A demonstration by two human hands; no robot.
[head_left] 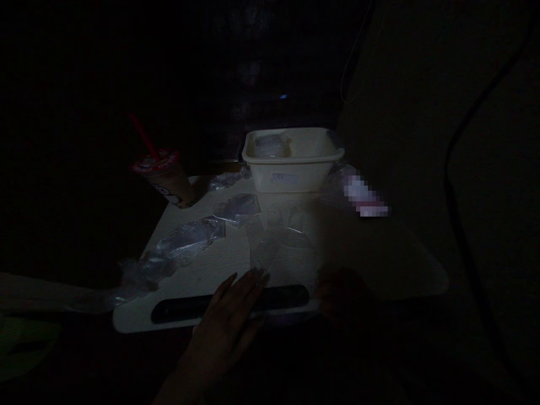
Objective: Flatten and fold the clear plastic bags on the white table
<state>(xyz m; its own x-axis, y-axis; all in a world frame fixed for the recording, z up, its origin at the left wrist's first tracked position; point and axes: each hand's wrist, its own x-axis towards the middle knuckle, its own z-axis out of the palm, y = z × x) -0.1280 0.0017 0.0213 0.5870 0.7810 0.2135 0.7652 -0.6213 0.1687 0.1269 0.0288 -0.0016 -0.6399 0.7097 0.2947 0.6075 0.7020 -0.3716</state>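
The light is very dim. My left hand (232, 309) lies near the front edge of a small white table (215, 264), its fingers stretched out over a dark slot (181, 309). Its fingertips are at the near edge of a clear plastic bag (282, 253), which looks flat on the tabletop; whether they touch it I cannot tell. My right hand (341, 289) is in deep shadow at the bag's right side, and its fingers cannot be made out.
A cream plastic tub (291, 174) with clear packets (272, 145) inside stands at the back. At the left are a drink cup (171, 185) with a red straw and crumpled clear plastic bags (189, 242). A blurred pinkish item (365, 197) lies right. A dark cable (453, 214) hangs at the far right.
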